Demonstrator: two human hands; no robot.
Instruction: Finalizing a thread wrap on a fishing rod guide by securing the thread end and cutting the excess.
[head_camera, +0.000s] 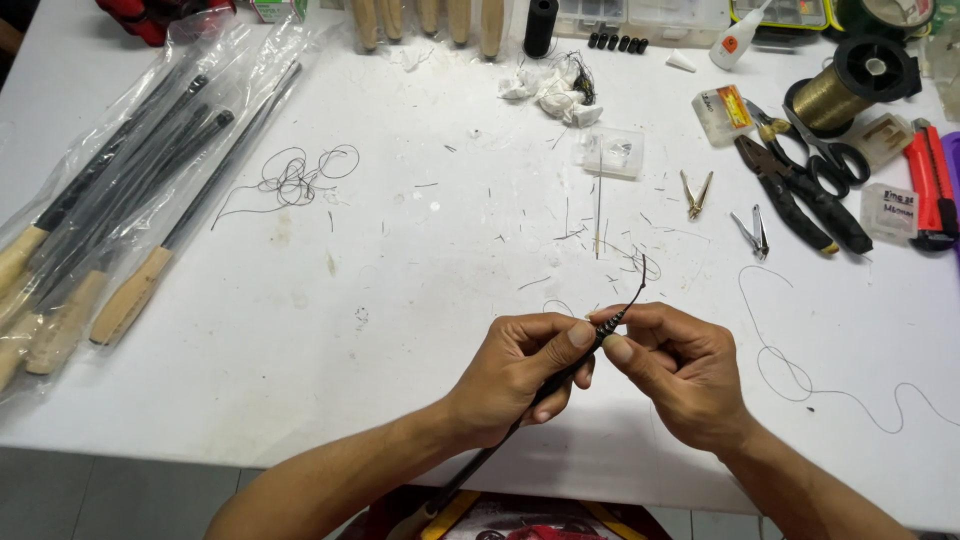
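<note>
While both hands, left (520, 375) and right (675, 370), pinch the thin black rod (560, 383), thread (632, 296) wraps should stay tight and even.

At about ten o'clock on the desk (400, 300) lies a long clear plastic bag (120, 170) wrapped around dark rods with cork handles. Near one o'clock sits a small clear plastic box (613, 153). At two o'clock lies a small clear packet with an orange label (724, 113). Toward three o'clock stands a small clear box with a white label (889, 213).
</note>
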